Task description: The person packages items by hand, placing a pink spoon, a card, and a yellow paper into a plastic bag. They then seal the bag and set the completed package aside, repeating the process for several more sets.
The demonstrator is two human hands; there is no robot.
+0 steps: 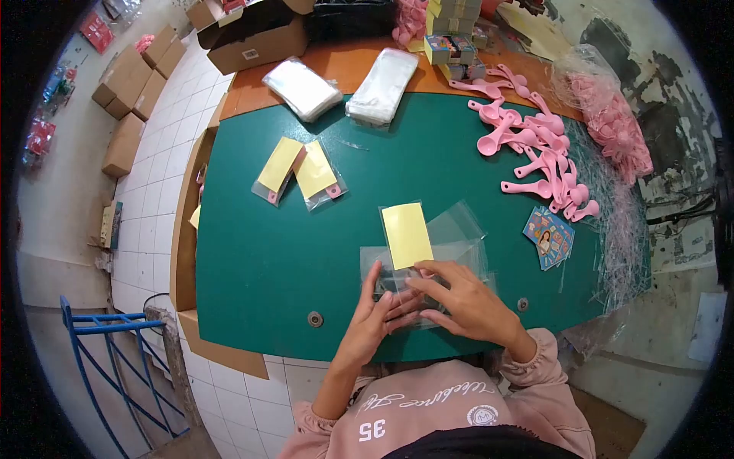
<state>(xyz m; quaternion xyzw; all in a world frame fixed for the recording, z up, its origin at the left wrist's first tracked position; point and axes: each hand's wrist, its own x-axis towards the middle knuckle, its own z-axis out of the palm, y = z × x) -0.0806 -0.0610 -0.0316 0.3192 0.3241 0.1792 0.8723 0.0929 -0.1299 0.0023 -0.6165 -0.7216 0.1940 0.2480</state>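
A clear plastic bag with a yellow card [408, 234] in it lies in front of me at the middle of the table's near side. My right hand [470, 302] has its fingertips bent onto the lower end of this bag, with a bit of pink at the fingertips. Just below the card, my left hand [375, 317] is turned partly palm up, its fingers stretched out and close to the right fingers. Several loose clear bags [459, 226] are spread flat under and beside the card. What exactly lies between the hands is partly hidden.
Two packed bags with yellow cards [315, 170] lie at the left. Stacks of clear bags [382, 88] stand at the back. Pink measuring spoons [527, 138] are heaped at the right, near blue printed cards [549, 239]. A sack of pink spoons [612, 122] sits beyond.
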